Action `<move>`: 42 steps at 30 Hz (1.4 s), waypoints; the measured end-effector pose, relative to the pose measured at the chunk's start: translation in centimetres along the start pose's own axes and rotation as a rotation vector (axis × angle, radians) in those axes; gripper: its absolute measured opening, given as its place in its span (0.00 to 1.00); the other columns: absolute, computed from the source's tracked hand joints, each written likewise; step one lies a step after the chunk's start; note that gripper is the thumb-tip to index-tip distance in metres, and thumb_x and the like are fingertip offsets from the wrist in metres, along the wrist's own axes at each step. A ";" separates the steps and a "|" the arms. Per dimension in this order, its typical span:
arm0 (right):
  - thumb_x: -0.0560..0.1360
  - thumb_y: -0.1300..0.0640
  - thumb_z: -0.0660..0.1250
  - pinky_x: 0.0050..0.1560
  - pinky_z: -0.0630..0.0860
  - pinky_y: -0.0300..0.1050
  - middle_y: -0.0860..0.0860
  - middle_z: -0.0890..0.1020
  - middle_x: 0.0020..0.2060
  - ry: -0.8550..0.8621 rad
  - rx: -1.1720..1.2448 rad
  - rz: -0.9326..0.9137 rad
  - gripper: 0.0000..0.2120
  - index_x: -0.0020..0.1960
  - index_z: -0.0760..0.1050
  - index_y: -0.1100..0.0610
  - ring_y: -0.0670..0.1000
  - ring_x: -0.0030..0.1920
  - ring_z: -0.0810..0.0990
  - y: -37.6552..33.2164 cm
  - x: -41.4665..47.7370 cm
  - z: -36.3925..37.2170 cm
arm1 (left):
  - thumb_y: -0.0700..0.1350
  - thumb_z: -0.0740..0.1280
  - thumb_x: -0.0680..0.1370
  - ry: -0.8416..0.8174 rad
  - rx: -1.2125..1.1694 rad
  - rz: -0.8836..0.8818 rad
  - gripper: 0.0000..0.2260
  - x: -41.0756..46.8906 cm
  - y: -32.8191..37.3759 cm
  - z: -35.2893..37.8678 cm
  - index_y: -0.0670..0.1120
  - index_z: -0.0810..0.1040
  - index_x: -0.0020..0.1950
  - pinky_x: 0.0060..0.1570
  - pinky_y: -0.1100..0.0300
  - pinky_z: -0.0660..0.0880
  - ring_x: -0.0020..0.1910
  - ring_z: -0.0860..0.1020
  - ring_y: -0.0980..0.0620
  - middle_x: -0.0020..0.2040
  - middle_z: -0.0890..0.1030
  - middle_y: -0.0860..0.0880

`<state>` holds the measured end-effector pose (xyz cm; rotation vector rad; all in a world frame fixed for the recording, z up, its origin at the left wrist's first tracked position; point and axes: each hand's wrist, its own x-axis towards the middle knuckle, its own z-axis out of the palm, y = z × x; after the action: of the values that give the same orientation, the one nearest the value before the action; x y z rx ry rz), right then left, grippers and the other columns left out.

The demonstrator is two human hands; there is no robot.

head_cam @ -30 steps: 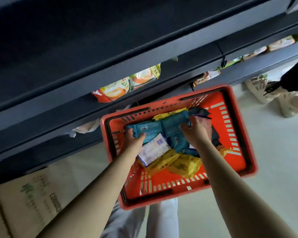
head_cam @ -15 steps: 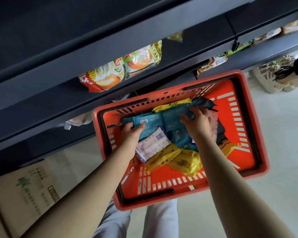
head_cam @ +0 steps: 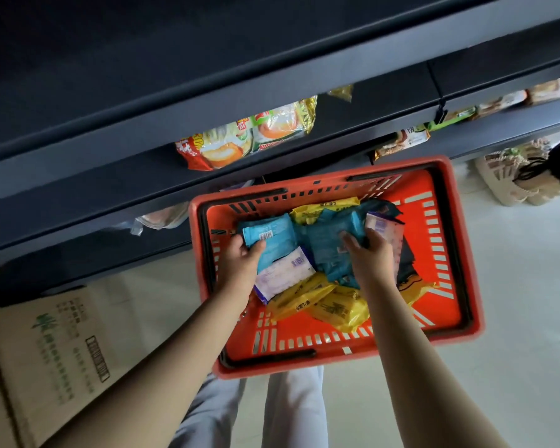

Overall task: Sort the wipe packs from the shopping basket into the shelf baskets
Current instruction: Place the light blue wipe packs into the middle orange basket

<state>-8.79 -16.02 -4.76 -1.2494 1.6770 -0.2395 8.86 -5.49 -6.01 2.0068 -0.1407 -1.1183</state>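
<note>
red shopping basket (head_cam: 430, 263) sits centre frame, wipe packs (head_cam: 337, 305) heaped inside. left hand (head_cam: 240, 263) pinches a light blue pack (head_cam: 272, 231) in its fingers; right hand (head_cam: 369, 257) fingers curl round a teal pack (head_cam: 324, 244). slick wrappers could slip, or drag neighbours out. a dark shelf edge (head_cam: 78, 179) crowds the top; open floor (head_cam: 514, 286) lies right.

Dark grey shelving (head_cam: 110, 176) runs along the far side, its boards slanting across the view. On the middle board lie bright snack bags (head_cam: 246, 140), red, green and gold, touching one another; further right the next board carries more packets (head_cam: 401, 140) in a row. A clear bag (head_cam: 162, 218) pokes out from the board below. On the pale floor (head_cam: 514, 286) are a red shopping basket (head_cam: 466, 253), a printed cardboard box (head_cam: 46, 350) near left, and beige woven baskets (head_cam: 505, 176) far right
</note>
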 end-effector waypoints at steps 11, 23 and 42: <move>0.77 0.61 0.65 0.36 0.79 0.40 0.52 0.81 0.45 -0.194 0.767 -0.045 0.08 0.56 0.76 0.55 0.47 0.42 0.82 -16.6 -20.5 -15.2 | 0.46 0.65 0.76 -0.250 -0.595 0.021 0.12 -24.3 17.8 -9.5 0.46 0.78 0.58 0.42 0.49 0.81 0.52 0.83 0.46 0.55 0.84 0.45; 0.48 0.24 0.73 0.62 0.76 0.50 0.47 0.71 0.66 -0.268 0.216 -0.470 0.54 0.71 0.61 0.37 0.48 0.63 0.75 -30.9 -33.2 -12.2 | 0.50 0.65 0.76 -0.171 -0.627 0.332 0.11 -35.7 26.2 -21.1 0.51 0.78 0.58 0.50 0.48 0.79 0.52 0.83 0.50 0.53 0.85 0.50; 0.70 0.41 0.68 0.66 0.72 0.61 0.56 0.79 0.63 -0.753 0.600 -0.452 0.31 0.70 0.69 0.51 0.55 0.62 0.78 -43.6 -46.1 8.8 | 0.59 0.66 0.70 -0.152 -0.479 0.562 0.12 -32.2 29.4 -47.3 0.59 0.79 0.51 0.53 0.52 0.79 0.50 0.83 0.57 0.49 0.84 0.55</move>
<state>23.96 5.12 46.04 -1.0448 0.5984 -0.4394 33.14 17.94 48.76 1.3379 -0.4415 -0.8356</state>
